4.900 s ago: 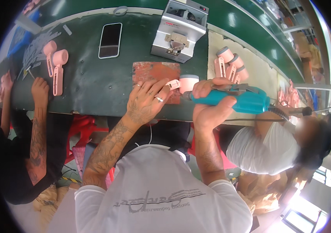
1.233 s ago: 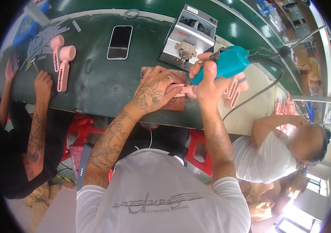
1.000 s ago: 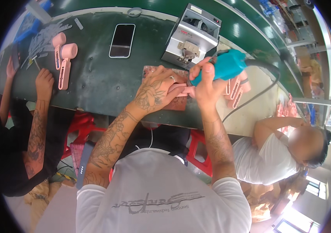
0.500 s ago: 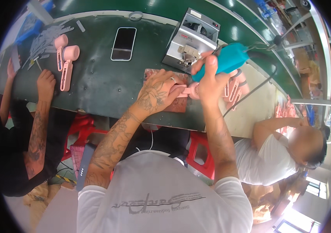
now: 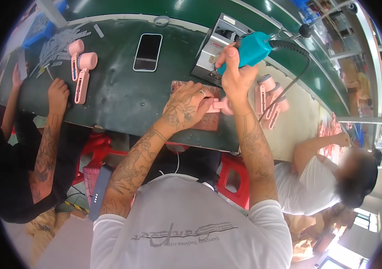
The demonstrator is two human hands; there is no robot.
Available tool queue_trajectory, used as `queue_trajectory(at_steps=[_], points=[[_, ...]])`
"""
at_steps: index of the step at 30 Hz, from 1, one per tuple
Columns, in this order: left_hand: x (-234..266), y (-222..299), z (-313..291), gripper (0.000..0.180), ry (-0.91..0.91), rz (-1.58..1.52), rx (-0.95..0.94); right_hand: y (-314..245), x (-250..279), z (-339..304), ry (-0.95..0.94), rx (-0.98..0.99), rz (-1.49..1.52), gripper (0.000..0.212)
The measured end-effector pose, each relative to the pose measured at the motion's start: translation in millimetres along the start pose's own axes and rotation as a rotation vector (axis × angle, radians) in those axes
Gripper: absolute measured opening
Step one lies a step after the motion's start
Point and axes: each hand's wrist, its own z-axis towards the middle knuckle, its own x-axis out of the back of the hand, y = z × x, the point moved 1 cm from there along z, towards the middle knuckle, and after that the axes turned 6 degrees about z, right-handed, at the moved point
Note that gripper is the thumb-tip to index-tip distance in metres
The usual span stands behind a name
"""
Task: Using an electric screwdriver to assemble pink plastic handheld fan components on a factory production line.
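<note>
My left hand (image 5: 184, 106) is closed on a pink handheld fan (image 5: 218, 106) and presses it down on a small reddish work pad (image 5: 206, 123). The fan's round head points to the right; most of its handle is hidden under my fingers. My right hand (image 5: 237, 74) is wrapped round a teal electric screwdriver (image 5: 254, 48), raised above the bench. Its tip is hidden behind my fingers, close to the front of a grey metal screw feeder (image 5: 205, 60). I cannot tell whether the tip touches the feeder.
More pink fans (image 5: 268, 96) lie right of my right forearm, and two others (image 5: 82, 74) lie left. A phone (image 5: 148, 52) and a pile of grey strips (image 5: 61, 47) are on the green bench. The screwdriver's black cable (image 5: 305, 67) loops down on the right. People sit on both sides.
My right hand has lifted the electric screwdriver away from the fan, up and slightly left to the screw feeder. My left hand keeps holding the fan on the pad.
</note>
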Motion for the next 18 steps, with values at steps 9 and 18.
queue_trajectory(at_steps=[9,18], points=[[2.7,1.4,7.4,0.027,-0.031,-0.011,0.006,5.4,6.8,11.2,0.04,0.174,0.016,0.027],[9.0,6.2,-0.6,0.024,-0.014,0.007,-0.01,-17.3,14.8,-32.1,0.122,-0.064,0.126,0.042]])
